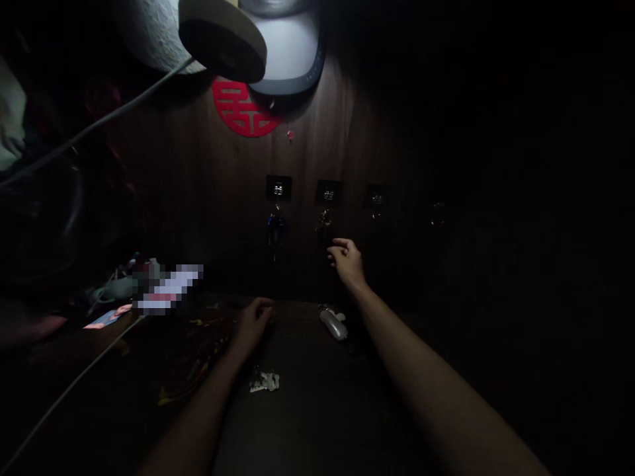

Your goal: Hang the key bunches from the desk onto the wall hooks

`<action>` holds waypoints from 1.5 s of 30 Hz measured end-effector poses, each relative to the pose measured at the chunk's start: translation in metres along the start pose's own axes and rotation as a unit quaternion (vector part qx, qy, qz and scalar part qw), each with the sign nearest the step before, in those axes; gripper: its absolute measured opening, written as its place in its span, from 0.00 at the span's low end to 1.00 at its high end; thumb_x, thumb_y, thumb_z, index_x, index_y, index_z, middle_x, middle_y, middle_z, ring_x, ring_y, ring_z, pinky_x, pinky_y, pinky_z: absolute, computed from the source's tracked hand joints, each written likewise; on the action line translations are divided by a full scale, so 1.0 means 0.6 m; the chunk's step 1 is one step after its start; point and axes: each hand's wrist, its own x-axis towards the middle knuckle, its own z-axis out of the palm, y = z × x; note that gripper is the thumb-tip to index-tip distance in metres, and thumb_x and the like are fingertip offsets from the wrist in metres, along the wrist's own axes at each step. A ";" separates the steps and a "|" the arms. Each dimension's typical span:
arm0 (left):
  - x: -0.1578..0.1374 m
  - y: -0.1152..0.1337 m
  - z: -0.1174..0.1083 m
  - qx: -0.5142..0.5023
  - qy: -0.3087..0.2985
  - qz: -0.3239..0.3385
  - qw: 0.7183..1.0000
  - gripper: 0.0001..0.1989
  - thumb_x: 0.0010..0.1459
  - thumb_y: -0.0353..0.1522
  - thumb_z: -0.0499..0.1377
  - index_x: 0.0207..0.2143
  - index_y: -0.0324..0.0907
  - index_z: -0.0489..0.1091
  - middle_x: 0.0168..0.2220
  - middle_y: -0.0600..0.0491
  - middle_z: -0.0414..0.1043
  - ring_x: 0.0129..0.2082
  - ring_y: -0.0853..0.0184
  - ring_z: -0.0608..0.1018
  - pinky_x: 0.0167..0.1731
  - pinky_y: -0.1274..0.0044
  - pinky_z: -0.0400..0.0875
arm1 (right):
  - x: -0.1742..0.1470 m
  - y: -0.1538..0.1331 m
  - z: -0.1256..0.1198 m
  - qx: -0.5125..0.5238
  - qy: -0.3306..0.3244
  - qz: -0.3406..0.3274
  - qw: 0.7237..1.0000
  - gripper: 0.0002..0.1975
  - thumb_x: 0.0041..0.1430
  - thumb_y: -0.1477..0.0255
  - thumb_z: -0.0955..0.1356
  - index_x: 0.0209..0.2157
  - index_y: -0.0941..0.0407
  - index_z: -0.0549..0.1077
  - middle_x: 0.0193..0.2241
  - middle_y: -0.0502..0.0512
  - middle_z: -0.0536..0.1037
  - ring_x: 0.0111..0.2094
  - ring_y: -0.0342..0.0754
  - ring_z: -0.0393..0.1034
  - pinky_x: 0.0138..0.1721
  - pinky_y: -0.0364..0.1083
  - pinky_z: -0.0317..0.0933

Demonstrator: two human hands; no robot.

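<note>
My right hand (348, 262) is raised in front of the dark wall panel, just below and right of a dark bunch of keys (325, 221) on the second hook. Its fingers are bent and slightly apart; nothing shows between them, and contact with the keys is too dark to tell. My left hand (254, 322) rests low by the table's back edge, fingers loosely curled and apart, holding nothing visible. Closer to me lies a bunch of silver keys (265, 381). Between my hands is a silver oval fob (334, 325) with a key beside it.
Another dark key bunch with blue (275, 225) hangs from the leftmost hook (278, 189). Farther right are a third hook (377, 198) and a faint metal one (437, 213). Caps (288, 53) and a red paper cutout (243, 119) are above. A white cable (99, 122) crosses at left.
</note>
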 end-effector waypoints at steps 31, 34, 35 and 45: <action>0.008 0.014 -0.051 0.047 0.120 -0.066 0.989 0.17 0.53 0.40 0.47 0.34 0.39 0.70 0.20 0.56 0.69 0.13 0.73 0.66 0.16 0.81 0.60 | -0.270 0.055 0.001 -0.193 -0.392 -0.137 0.889 0.14 0.60 0.72 0.60 0.46 0.51 0.68 0.44 0.53 0.73 0.48 0.47 0.63 0.50 0.50 0.55; 0.010 0.013 -0.052 0.040 0.137 -0.067 0.987 0.17 0.53 0.39 0.46 0.35 0.39 0.69 0.21 0.56 0.69 0.14 0.73 0.66 0.16 0.82 0.59 | -0.286 0.041 0.010 -0.223 -0.461 -0.173 0.841 0.19 0.60 0.69 0.60 0.54 0.48 0.61 0.52 0.52 0.68 0.54 0.48 0.57 0.54 0.53 0.50; 0.010 0.012 -0.051 0.037 0.140 -0.063 0.987 0.17 0.54 0.39 0.46 0.35 0.39 0.69 0.21 0.56 0.69 0.14 0.73 0.66 0.16 0.82 0.59 | -0.291 0.038 0.013 -0.234 -0.482 -0.189 0.823 0.21 0.60 0.67 0.61 0.55 0.47 0.59 0.55 0.51 0.65 0.57 0.49 0.54 0.55 0.54 0.48; -0.012 -0.012 -0.014 0.156 -0.092 0.040 0.983 0.12 0.55 0.34 0.49 0.37 0.44 0.70 0.30 0.53 0.76 0.31 0.67 0.76 0.33 0.78 0.67 | -0.291 0.061 0.016 -0.312 -0.503 -0.230 0.773 0.20 0.63 0.66 0.57 0.56 0.45 0.58 0.58 0.52 0.61 0.61 0.50 0.47 0.58 0.61 0.40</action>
